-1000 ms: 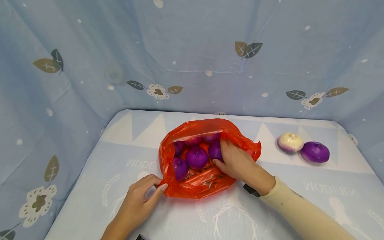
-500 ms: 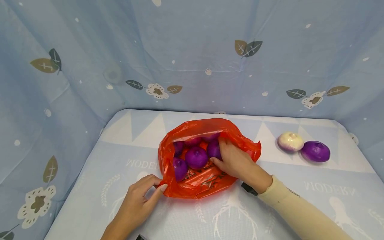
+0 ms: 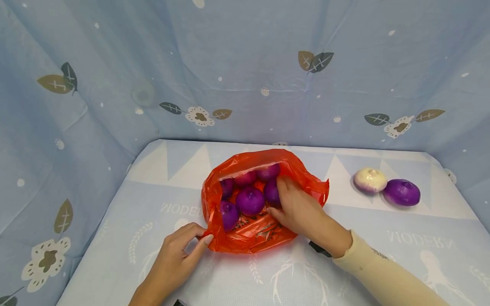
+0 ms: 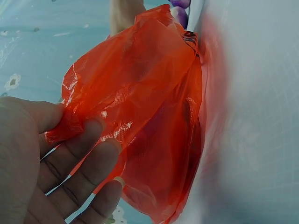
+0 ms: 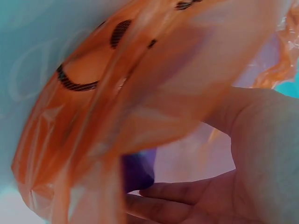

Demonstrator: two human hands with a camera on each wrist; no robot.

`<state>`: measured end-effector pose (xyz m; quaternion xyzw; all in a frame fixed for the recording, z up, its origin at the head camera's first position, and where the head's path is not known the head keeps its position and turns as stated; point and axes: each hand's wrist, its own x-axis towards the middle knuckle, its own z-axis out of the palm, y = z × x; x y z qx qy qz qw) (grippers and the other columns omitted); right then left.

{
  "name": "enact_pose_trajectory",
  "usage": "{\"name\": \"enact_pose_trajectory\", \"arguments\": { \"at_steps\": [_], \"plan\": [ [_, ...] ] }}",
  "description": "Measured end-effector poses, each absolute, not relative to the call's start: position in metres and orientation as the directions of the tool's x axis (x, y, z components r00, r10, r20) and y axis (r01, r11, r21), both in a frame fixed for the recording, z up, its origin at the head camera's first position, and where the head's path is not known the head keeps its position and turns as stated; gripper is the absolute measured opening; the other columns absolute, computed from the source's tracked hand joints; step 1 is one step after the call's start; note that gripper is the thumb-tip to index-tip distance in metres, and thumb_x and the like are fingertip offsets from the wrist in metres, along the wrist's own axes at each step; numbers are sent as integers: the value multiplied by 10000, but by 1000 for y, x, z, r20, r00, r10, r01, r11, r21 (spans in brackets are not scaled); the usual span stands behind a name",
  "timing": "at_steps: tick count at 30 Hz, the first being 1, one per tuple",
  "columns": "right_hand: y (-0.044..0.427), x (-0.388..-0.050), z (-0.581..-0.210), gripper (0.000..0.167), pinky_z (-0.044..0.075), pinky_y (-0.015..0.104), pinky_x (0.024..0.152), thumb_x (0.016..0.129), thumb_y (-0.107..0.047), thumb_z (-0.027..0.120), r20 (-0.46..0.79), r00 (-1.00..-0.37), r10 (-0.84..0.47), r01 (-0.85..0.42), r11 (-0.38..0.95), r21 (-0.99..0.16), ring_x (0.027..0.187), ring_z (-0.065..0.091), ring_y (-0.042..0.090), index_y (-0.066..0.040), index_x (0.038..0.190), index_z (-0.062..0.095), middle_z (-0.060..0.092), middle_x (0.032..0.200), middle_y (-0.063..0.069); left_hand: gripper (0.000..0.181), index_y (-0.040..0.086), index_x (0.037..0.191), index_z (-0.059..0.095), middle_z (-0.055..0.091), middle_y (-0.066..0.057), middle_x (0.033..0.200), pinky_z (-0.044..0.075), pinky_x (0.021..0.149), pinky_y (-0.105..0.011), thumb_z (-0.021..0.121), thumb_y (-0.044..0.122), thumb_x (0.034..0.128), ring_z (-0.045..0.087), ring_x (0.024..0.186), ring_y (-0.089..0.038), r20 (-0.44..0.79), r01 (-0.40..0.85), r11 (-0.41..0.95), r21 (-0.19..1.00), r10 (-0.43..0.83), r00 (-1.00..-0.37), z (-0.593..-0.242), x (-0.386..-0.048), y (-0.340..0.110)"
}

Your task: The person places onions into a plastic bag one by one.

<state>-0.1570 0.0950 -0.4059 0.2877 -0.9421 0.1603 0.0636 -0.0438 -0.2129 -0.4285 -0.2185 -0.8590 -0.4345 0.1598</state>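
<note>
A red plastic bag [image 3: 264,240] lies on the table with its mouth spread wide. Inside it sit several purple onions, among them a round onion [image 3: 250,201] in the middle and another onion [image 3: 229,215] at the left. My left hand [image 3: 174,257] pinches the bag's near left rim between thumb and forefinger; in the left wrist view its other fingers [image 4: 88,179] lie against the red plastic. My right hand [image 3: 300,210] reaches into the bag from the right. Its fingers extend along a purple onion [image 5: 138,170], touching it, while the thumb stands apart. Some fingertips are hidden.
To the right of the bag, a white onion [image 3: 370,180] and a purple onion [image 3: 402,192] lie side by side, touching. The table [image 3: 237,284] has a pale printed cover. A blue patterned curtain [image 3: 245,63] hangs behind and at the sides.
The right hand's thumb has moved slightly away from the onion beside it. The bag's right corner has shifted a little left. The left hand keeps its place on the rim.
</note>
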Motion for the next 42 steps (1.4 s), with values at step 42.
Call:
{"name": "enact_pose_trajectory", "arguments": {
  "at_steps": [42],
  "plan": [
    [251,-117,-344,676,478,693,883,833,-303,904,362,-908,-212,-359,838,-410,1219,593,468,-115,1405,598,642,1350,199,211,237,972,688,653,140,909,528,780,-228,757,37,957,626,847,-63,467,511,529,678,227,-855,-429,-44,-213]
  ]
}}
